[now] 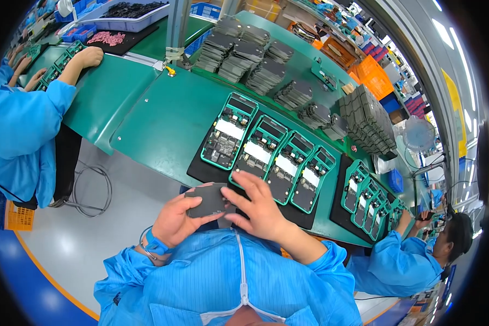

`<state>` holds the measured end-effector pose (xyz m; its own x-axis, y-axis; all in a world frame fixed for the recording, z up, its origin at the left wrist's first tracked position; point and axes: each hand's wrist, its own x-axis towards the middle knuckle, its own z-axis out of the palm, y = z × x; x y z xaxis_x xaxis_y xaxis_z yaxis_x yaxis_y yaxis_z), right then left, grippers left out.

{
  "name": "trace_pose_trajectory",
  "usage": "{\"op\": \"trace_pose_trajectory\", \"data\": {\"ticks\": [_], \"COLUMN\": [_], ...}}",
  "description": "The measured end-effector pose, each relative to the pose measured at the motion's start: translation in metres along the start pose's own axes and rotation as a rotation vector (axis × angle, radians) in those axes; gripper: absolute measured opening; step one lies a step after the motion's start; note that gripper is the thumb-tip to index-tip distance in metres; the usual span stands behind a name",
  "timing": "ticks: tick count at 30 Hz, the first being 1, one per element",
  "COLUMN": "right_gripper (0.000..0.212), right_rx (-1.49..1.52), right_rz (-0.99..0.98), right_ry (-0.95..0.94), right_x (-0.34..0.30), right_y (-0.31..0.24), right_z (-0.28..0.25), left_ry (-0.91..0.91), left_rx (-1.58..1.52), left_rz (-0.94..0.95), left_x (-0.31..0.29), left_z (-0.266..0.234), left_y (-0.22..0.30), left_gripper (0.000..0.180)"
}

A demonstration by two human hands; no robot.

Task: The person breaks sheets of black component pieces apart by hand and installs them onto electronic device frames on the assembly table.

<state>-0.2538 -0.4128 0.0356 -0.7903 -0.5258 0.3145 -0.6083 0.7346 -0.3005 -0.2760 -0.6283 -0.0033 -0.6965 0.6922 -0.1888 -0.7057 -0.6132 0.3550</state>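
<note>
My left hand (173,220) holds a thin dark grey sheet (207,200), cut to a shape, in front of my chest. The thumb lies on top of it, and the fingers reach under. At the sheet's right edge is my right hand (261,209), its fingers spread and a fingertip close to the upper corner; whether it touches cannot be made out. Beyond my hands, several green-framed device housings (229,130) with exposed inner parts and white panels lie in a row on a black mat (201,168). Dark sheets cover the lower part of some.
Stacks of dark grey sheets (244,54) stand along the far side of the green table (163,117). More housings (358,190) lie on a second mat at right. Co-workers in blue sit at left (27,119) and right (402,263). A metal post (176,32) rises at the table's back.
</note>
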Motion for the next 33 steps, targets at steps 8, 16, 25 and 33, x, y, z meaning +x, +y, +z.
{"op": "trace_pose_trajectory", "data": {"ticks": [8,16,25,33], "right_gripper": [0.042,0.035,0.036,0.037], "right_rx": [0.033,-0.183,-0.305,-0.293], "right_rz": [-0.1,0.081,0.029,0.048], "right_ry": [-0.037,0.195,0.11,0.0], "right_x": [0.016,0.044,0.048,0.049], "right_y": [0.005,0.042,0.038,0.03], "right_z": [-0.005,0.0,0.008,0.001], "left_ry": [0.053,-0.002,0.031,0.037], "left_rx": [-0.04,-0.026,-0.025,-0.039], "left_rz": [0.005,0.124,0.127,0.12], "left_x": [-0.003,-0.008,-0.019,-0.016], "left_z": [-0.004,-0.008,-0.009,-0.011], "left_y": [0.0,0.008,0.008,0.002], "left_gripper": [0.036,0.038,0.038,0.04]}}
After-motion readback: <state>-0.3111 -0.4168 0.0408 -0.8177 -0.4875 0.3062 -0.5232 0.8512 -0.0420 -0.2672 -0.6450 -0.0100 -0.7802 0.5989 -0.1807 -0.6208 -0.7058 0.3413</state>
